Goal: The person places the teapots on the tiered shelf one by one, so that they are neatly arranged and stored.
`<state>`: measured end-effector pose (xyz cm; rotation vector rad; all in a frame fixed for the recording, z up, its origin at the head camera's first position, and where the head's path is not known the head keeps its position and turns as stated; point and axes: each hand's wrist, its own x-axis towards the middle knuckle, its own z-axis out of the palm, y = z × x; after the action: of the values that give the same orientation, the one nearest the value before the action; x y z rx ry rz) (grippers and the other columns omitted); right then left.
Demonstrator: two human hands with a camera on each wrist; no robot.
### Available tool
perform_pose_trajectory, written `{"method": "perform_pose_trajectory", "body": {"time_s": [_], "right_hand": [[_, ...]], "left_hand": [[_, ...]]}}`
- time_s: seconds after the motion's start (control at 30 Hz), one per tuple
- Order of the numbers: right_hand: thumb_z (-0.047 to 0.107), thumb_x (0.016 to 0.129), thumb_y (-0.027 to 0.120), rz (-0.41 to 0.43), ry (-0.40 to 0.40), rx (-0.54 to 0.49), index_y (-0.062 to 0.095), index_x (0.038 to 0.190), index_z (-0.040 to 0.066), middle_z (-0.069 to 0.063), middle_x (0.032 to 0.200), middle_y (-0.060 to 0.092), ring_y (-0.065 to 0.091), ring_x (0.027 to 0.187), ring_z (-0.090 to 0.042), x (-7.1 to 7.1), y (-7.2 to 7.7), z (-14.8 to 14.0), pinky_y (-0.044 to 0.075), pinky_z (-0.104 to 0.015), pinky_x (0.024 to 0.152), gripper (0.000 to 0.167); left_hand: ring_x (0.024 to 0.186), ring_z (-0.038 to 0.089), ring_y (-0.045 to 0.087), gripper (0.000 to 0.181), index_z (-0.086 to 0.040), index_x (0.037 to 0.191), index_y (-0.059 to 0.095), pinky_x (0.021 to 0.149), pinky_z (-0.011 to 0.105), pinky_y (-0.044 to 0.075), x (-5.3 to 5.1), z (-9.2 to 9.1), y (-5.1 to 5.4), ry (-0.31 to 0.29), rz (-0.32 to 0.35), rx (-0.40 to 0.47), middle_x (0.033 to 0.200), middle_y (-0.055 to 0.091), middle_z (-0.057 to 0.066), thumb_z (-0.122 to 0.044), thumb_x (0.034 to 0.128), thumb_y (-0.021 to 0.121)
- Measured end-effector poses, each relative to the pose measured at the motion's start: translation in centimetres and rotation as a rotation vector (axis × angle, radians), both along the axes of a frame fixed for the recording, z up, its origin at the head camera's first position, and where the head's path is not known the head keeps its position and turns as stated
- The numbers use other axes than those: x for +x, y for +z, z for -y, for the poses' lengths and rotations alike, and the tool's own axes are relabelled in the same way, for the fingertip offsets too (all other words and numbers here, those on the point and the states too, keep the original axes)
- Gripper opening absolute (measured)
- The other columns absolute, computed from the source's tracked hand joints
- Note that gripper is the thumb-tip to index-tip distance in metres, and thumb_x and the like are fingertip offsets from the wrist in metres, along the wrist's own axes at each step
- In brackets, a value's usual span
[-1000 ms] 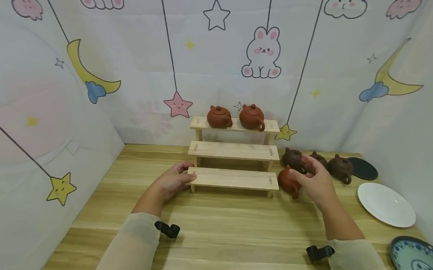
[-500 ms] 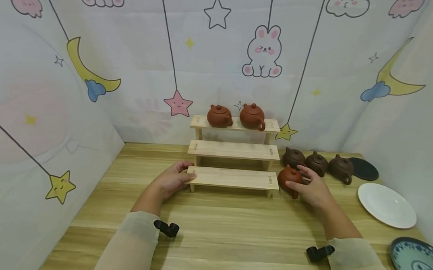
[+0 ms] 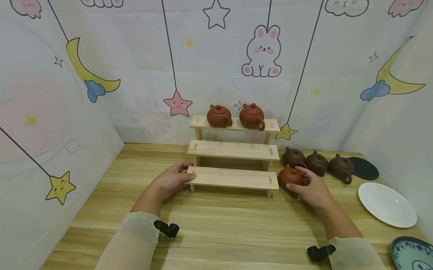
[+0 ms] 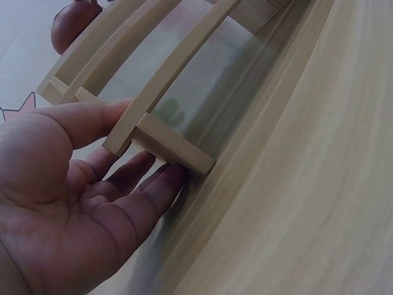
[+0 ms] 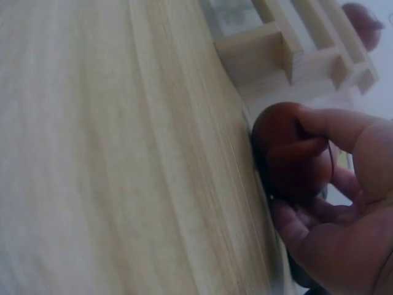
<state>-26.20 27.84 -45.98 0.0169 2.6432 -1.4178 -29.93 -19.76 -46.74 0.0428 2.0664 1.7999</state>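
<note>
A three-tier wooden shelf (image 3: 232, 178) stands on the table. At the left end of its lowest board, my left hand (image 3: 172, 180) grips it, thumb over the board's edge and fingers around the leg, as the left wrist view shows. Beside the shelf's right end sits a reddish-brown clay teapot (image 3: 290, 177), which my right hand (image 3: 313, 189) holds between thumb and fingers. In the right wrist view the thumb lies against the teapot (image 5: 295, 161) and the fingers curl round its far side. Two more reddish-brown teapots, a left one (image 3: 219, 116) and a right one (image 3: 252, 117), stand on the top board.
Behind my right hand stand three dark brown teapots: a left one (image 3: 293, 156), a middle one (image 3: 316, 163) and a right one (image 3: 341, 168). Further right lie a black round dish (image 3: 364, 169), a white plate (image 3: 387, 205) and a blue-patterned plate (image 3: 419, 262). Printed cloth walls enclose the table.
My right hand has come down from above the red teapot to its right side, and its fingers now close around it. The left hand stays on the shelf.
</note>
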Motion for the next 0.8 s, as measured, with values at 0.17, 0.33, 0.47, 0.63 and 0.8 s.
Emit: {"method": "perform_pose_trajectory", "body": {"time_s": [0.17,0.33,0.47,0.63,0.8], "right_hand": [[0.038,0.098,0.08,-0.013,-0.016,0.017,0.029,0.169,0.008,-0.027,0.167,0.041,0.048,0.148,-0.046,0.0,0.0,0.1,0.052,-0.053,0.111,0.092],[0.042,0.097,0.08,-0.033,-0.027,0.036,0.031,0.168,0.008,-0.028,0.165,0.043,0.048,0.149,-0.047,-0.1,0.1,0.0,0.05,-0.058,0.114,0.093],[0.047,0.096,0.08,-0.051,-0.049,0.026,0.031,0.169,0.01,-0.027,0.167,0.042,0.044,0.152,-0.047,0.0,0.9,-0.1,0.044,-0.061,0.119,0.095],[0.047,0.096,0.08,-0.1,-0.082,-0.028,0.031,0.17,0.015,-0.023,0.167,0.045,0.046,0.151,-0.044,0.9,3.1,0.2,0.052,-0.055,0.112,0.094],[0.041,0.097,0.081,-0.156,-0.08,-0.107,0.033,0.169,0.019,-0.017,0.166,0.047,0.049,0.149,-0.04,2.1,5.7,1.2,0.055,-0.021,0.093,0.09]], "left_hand": [[0.154,0.034,0.04,0.065,-0.008,0.161,0.036,0.123,0.054,0.038,0.0,0.0,0.0,-0.004,0.009,0.0,0.181,0.008,0.015,-0.02,0.1061,0.068],[0.14,0.029,0.052,0.063,-0.007,0.16,0.037,0.112,0.043,0.045,0.0,0.1,0.1,0.002,0.003,-0.007,0.179,0.017,0.014,-0.019,0.1064,0.068],[0.132,0.024,0.055,0.062,-0.007,0.16,0.037,0.106,0.039,0.046,0.1,0.0,0.1,0.001,-0.001,-0.003,0.176,0.024,0.014,-0.018,0.1063,0.068],[0.138,0.028,0.052,0.063,-0.006,0.16,0.036,0.111,0.043,0.045,0.1,0.0,0.1,-0.002,-0.001,0.001,0.177,0.023,0.014,-0.018,0.1066,0.067],[0.147,0.032,0.046,0.063,-0.007,0.161,0.036,0.121,0.052,0.04,0.1,0.0,0.2,-0.009,0.004,0.003,0.18,0.015,0.015,-0.019,0.1072,0.067]]}}
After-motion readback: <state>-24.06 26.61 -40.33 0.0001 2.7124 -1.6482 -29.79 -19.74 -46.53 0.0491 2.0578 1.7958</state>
